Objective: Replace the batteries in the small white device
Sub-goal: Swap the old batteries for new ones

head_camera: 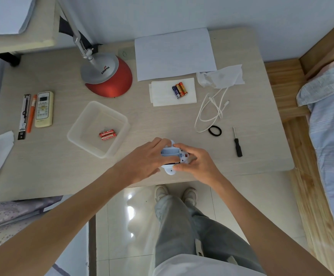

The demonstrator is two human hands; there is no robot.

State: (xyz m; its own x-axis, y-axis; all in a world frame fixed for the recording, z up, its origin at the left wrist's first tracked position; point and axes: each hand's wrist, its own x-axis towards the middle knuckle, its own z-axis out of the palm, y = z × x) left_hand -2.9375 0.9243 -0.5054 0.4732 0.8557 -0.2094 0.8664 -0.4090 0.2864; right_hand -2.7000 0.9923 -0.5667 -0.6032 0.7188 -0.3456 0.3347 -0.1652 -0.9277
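Observation:
I hold the small white device (171, 153) over the desk's near edge, its battery bay open and facing up. My left hand (146, 159) grips its left side. My right hand (195, 162) grips its right end, with fingers curled at the bay's lower edge, where something dark and red shows. Two bay slots look bare. Two red batteries (107, 134) lie in a clear plastic tub (78, 132). Three more batteries (179, 89), one blue and two orange, rest on a folded white tissue (162, 96).
A black screwdriver (237, 144) lies right of my hands, near a black hair band (215, 130) and a white cable (212, 110). A red lamp base (108, 78), a remote (44, 108), pens (27, 116) and paper (174, 53) occupy the desk. A bed stands at right.

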